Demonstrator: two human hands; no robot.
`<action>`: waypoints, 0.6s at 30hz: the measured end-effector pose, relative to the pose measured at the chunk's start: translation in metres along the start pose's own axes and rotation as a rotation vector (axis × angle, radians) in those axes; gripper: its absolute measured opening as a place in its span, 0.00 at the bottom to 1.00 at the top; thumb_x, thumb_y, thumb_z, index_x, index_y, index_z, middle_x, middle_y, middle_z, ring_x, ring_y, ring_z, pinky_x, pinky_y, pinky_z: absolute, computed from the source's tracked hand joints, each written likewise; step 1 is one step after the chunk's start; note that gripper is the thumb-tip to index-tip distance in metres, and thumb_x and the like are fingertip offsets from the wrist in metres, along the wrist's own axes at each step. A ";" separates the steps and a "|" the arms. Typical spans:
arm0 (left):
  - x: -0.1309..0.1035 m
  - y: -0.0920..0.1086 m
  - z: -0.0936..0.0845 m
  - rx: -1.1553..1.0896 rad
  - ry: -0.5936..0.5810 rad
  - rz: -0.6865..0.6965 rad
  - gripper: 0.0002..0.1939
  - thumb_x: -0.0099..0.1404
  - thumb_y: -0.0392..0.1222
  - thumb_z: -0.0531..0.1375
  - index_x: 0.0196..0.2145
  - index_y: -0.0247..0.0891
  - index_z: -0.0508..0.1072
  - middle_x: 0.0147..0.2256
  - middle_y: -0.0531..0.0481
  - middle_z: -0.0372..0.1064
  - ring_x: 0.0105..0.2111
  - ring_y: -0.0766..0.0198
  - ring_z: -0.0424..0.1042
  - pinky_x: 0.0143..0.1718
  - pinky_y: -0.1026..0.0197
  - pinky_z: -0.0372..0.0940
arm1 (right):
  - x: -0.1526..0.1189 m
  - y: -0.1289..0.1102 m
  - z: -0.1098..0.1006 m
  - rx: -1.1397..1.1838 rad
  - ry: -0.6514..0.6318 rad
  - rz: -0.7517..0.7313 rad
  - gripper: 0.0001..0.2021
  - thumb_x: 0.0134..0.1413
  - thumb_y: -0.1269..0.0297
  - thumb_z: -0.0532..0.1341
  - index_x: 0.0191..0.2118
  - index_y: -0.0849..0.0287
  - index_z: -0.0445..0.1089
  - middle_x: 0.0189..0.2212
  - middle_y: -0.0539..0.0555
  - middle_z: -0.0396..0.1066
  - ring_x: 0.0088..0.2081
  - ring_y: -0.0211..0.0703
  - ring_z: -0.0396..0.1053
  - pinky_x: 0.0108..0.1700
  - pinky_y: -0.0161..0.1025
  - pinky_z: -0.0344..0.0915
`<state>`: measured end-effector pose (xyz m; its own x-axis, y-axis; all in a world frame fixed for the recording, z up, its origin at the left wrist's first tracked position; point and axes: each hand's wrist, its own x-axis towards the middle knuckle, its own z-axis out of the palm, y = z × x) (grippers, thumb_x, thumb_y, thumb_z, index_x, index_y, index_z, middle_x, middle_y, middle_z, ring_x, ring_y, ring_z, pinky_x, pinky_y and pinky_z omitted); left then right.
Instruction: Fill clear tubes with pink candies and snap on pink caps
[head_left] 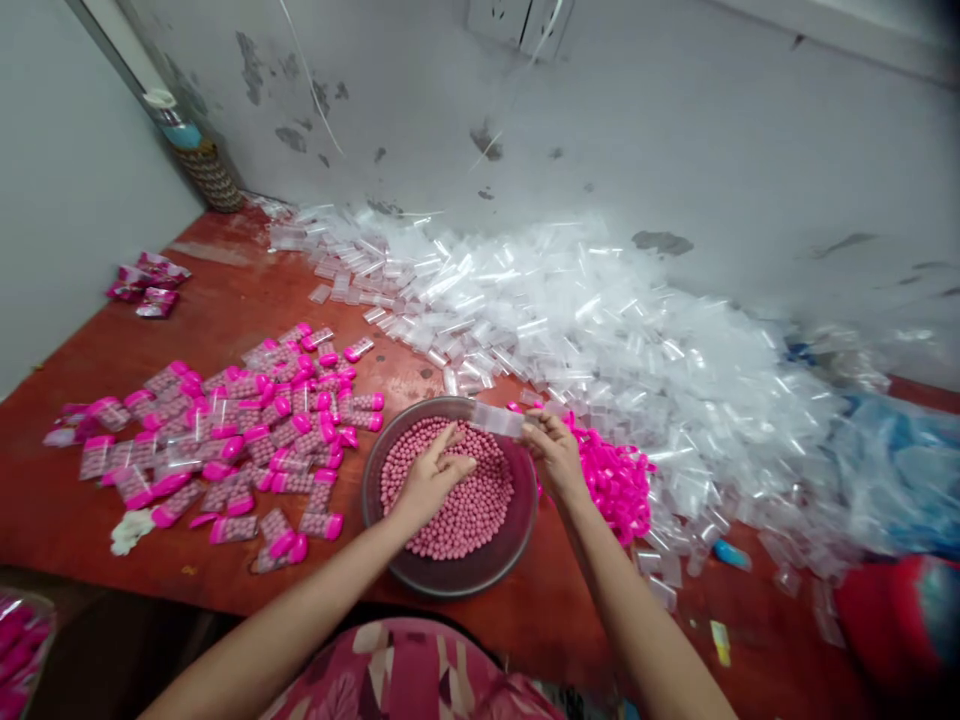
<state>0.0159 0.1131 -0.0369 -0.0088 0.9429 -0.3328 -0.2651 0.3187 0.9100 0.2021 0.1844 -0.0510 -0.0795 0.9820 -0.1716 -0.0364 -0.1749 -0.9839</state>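
A dark round bowl (525, 520) full of small pink balls (457, 510) stands at the table's front edge. Over the balls is my left hand (433, 482), its thumb and index finger stretched out and apart, with nothing visible between them. My right hand (553, 450) pinches one end of a small clear plastic case (498, 420) above the bowl's far right rim. Beneath and beside that hand lies a heap of bright pink caps (619, 485). Left of the bowl, many filled clear cases with pink caps (289, 425) are spread out.
A large heap of empty clear cases (570, 310) runs along the wall. Pink packets (154, 278) and a flask in a woven cover (199, 155) are at the far left. A blue plastic bag (892, 465) and a red item (889, 610) lie right on the red table (247, 590).
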 end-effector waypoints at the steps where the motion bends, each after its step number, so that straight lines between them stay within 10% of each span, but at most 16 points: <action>1: -0.002 0.001 0.006 -0.043 0.002 -0.002 0.30 0.52 0.42 0.60 0.53 0.39 0.57 0.51 0.41 0.59 0.38 0.62 0.69 0.36 0.59 0.67 | -0.017 -0.003 0.006 0.074 -0.020 0.035 0.14 0.44 0.62 0.60 0.39 0.55 0.62 0.25 0.46 0.63 0.26 0.34 0.63 0.32 0.35 0.64; 6: -0.026 0.006 0.016 -0.082 0.053 0.060 0.18 0.52 0.46 0.59 0.39 0.35 0.67 0.34 0.49 0.67 0.31 0.65 0.68 0.27 0.64 0.69 | -0.070 -0.017 0.024 0.088 -0.182 0.156 0.16 0.41 0.62 0.62 0.40 0.57 0.65 0.31 0.50 0.67 0.30 0.37 0.66 0.34 0.38 0.67; 13: -0.036 0.020 -0.020 -0.169 0.248 0.145 0.14 0.50 0.44 0.61 0.32 0.31 0.69 0.30 0.51 0.67 0.27 0.69 0.67 0.26 0.67 0.67 | -0.095 -0.011 0.005 0.022 -0.148 0.231 0.14 0.40 0.60 0.63 0.36 0.58 0.67 0.29 0.49 0.69 0.28 0.38 0.68 0.35 0.41 0.66; 18: -0.023 0.027 -0.022 -0.268 0.207 0.139 0.14 0.47 0.44 0.62 0.29 0.32 0.69 0.26 0.54 0.66 0.25 0.71 0.68 0.25 0.68 0.67 | -0.092 0.019 0.007 -0.480 -0.263 0.116 0.11 0.45 0.60 0.58 0.36 0.58 0.66 0.31 0.51 0.69 0.32 0.40 0.67 0.36 0.38 0.63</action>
<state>-0.0122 0.0984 -0.0100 -0.2503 0.9272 -0.2786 -0.4909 0.1265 0.8620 0.2015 0.0903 -0.0539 -0.3044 0.8962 -0.3228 0.4406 -0.1679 -0.8818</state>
